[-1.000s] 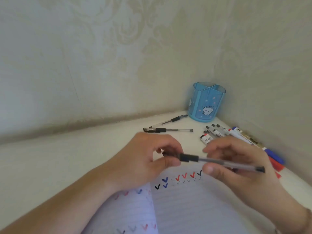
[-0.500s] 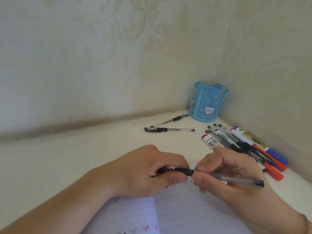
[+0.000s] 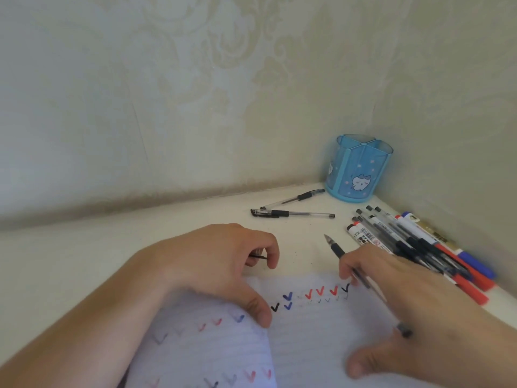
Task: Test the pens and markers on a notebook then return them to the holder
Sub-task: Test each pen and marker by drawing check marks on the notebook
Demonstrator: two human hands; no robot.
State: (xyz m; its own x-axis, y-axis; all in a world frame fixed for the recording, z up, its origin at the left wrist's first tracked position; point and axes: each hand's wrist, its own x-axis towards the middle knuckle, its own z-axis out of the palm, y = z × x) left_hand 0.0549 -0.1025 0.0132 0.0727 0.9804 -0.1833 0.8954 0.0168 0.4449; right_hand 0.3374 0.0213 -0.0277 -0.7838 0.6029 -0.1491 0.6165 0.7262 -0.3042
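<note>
My right hand (image 3: 414, 292) holds an uncapped clear gel pen (image 3: 337, 250) between its fingers, tip pointing up and left above the top edge of the open lined notebook (image 3: 307, 345). My left hand (image 3: 218, 264) curls around the pen's cap (image 3: 258, 256), of which only the black clip shows. Its thumb rests on the page beside black, blue and red check marks (image 3: 288, 301). The blue pen holder (image 3: 359, 169) stands in the far corner, with nothing visible in it.
Two capped gel pens (image 3: 292, 213) lie on the white table in front of the holder. A pile of pens and red and blue markers (image 3: 414, 242) lies along the right wall, just beyond my right hand. Walls close off the back and right.
My hands have pulled apart: the cap came off the pen and stays in my left hand. My right hand has moved right and turned the pen tip-up, uncovering the check marks.
</note>
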